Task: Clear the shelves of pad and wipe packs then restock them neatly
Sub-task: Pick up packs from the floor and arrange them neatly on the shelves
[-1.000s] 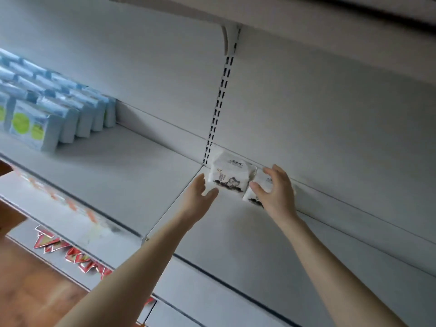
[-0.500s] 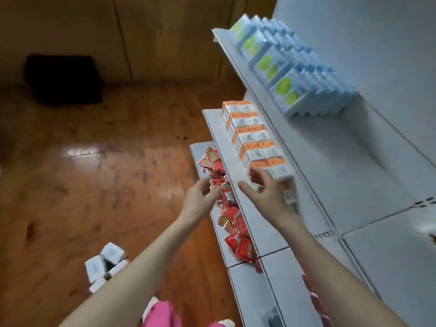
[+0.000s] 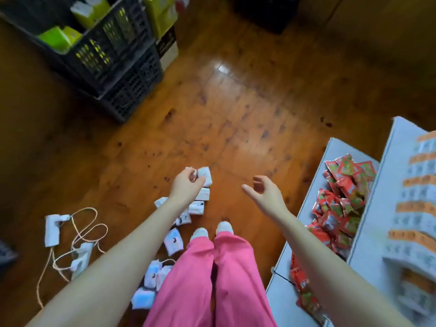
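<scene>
White packs lay scattered on the wooden floor, just by the pink trousers. The left hand hung over them with fingers curled; gripping anything? Couldn't tell. The right hand was loose and apart, holding nothing. Red sachets were heaped on the low shelf at right.

Single head-worn view, steeply downward onto the wooden floor, shelves at right edge.
</scene>
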Action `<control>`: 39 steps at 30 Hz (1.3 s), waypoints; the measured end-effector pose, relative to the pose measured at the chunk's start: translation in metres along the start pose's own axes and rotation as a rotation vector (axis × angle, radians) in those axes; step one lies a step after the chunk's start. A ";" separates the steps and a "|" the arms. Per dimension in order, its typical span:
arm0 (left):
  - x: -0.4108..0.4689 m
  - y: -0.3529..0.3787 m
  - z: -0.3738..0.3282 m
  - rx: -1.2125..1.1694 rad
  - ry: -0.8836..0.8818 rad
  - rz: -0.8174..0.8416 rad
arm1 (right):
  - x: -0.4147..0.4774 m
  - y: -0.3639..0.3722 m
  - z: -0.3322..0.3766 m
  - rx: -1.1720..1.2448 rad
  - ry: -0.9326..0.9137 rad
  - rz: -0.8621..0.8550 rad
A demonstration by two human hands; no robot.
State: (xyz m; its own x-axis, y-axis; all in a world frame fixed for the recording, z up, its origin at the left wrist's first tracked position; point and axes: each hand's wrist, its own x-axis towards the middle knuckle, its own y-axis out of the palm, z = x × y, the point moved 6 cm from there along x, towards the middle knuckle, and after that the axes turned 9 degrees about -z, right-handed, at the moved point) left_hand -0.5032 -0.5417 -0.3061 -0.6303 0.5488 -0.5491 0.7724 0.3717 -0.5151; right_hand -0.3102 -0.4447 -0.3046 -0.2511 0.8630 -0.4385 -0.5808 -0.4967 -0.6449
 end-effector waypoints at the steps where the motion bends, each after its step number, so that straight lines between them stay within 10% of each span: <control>1: 0.006 -0.003 0.012 -0.012 -0.038 -0.026 | 0.009 0.015 0.000 -0.018 0.000 0.044; 22: 0.194 0.187 0.341 -0.024 -0.521 -0.088 | 0.189 0.350 -0.216 -0.171 0.345 0.313; 27: 0.251 0.246 0.432 -0.392 -0.860 -0.221 | 0.243 0.435 -0.259 -0.073 0.527 0.251; 39: 0.300 0.298 0.488 -0.393 -1.004 -0.229 | 0.282 0.493 -0.313 0.139 0.946 0.305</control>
State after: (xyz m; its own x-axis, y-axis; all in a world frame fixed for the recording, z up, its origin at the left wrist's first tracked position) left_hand -0.5005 -0.6322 -0.9452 -0.4015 -0.3554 -0.8441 0.4878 0.6970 -0.5255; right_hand -0.4254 -0.4757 -0.9417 0.2796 0.2426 -0.9289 -0.6945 -0.6170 -0.3702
